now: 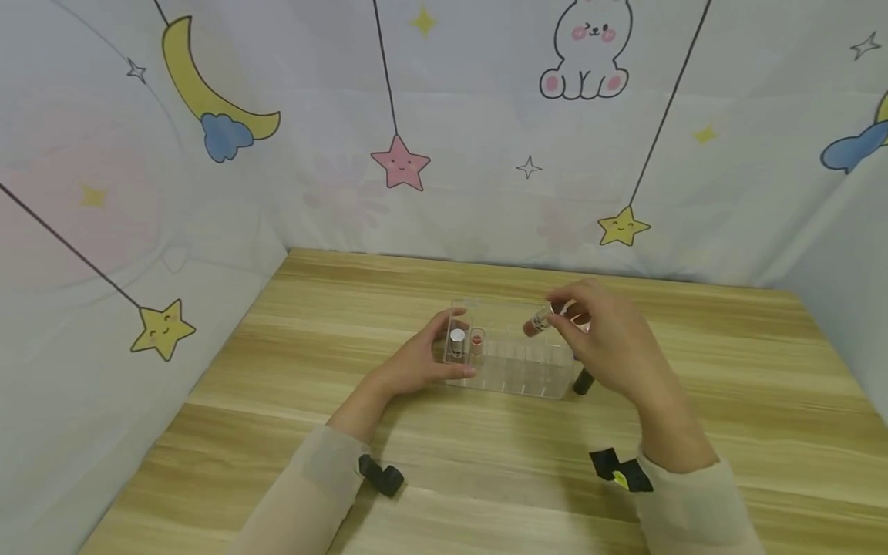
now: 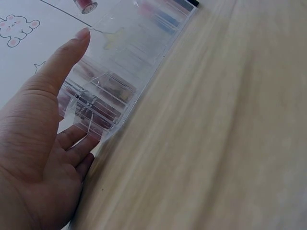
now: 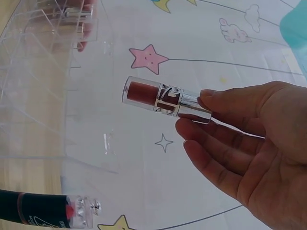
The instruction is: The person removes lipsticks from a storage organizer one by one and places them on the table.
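Note:
A clear plastic lipstick organizer (image 1: 513, 375) with rows of compartments stands on the table. My left hand (image 1: 415, 364) grips its left end, thumb along the near side and fingers behind. Two lipsticks sit in the leftmost compartments: one with a silver top (image 1: 456, 342), beside it one with a clear, reddish top (image 1: 477, 341). Above the organizer's right part, my right hand (image 1: 613, 339) pinches another lipstick (image 3: 144, 93) by its silver end. Its clear end, brownish-red inside, points left and tilts down in the head view.
A dark green lipstick tube (image 3: 38, 209) with a clear faceted end is beside the organizer's right end, partly hidden by my right hand in the head view. The wooden table (image 1: 486, 478) meets a white cartoon-printed curtain (image 1: 472, 216) at the back.

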`<state>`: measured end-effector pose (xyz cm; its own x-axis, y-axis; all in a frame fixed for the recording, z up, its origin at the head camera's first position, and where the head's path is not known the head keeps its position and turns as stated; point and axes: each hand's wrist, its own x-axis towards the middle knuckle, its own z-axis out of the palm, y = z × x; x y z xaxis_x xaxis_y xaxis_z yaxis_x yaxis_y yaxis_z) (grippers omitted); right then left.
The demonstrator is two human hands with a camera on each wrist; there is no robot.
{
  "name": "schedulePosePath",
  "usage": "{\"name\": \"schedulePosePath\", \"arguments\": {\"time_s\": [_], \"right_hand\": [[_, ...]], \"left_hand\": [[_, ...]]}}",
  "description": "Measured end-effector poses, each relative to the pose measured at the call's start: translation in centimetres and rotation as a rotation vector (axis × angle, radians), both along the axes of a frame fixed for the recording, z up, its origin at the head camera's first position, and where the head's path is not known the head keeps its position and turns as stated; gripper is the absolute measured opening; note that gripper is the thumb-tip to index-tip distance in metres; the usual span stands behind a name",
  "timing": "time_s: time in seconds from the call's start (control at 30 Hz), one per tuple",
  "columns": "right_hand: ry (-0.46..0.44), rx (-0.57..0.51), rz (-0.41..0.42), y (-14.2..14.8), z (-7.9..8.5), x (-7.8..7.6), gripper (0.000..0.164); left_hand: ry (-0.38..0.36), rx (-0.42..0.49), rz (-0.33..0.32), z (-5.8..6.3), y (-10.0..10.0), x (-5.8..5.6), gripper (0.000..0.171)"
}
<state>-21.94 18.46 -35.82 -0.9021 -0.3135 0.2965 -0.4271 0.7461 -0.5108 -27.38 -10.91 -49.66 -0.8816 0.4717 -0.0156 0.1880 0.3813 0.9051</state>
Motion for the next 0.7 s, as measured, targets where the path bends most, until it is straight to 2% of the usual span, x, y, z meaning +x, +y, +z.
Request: {"name": "schedulePosePath", "arguments": {"time_s": [0.2, 0.47, 0.7], "right_hand": [[-0.015, -0.021, -0.015, 1.0, 0.5, 0.2, 0.023], [0.042, -0.048, -0.028, 2.4, 1.3, 0.4, 0.019], [0.042, -0.045, -0.032, 3.4, 1.6, 0.6, 0.02]], "left_hand": [[0.011, 0.01, -0.012, -0.1, 0.3, -0.1, 0.103], [0.02, 0.023, -0.021, 0.0, 0.3, -0.2, 0.099], [0.012, 0.015, -0.02, -0.1, 0.1, -0.1, 0.1]]}}
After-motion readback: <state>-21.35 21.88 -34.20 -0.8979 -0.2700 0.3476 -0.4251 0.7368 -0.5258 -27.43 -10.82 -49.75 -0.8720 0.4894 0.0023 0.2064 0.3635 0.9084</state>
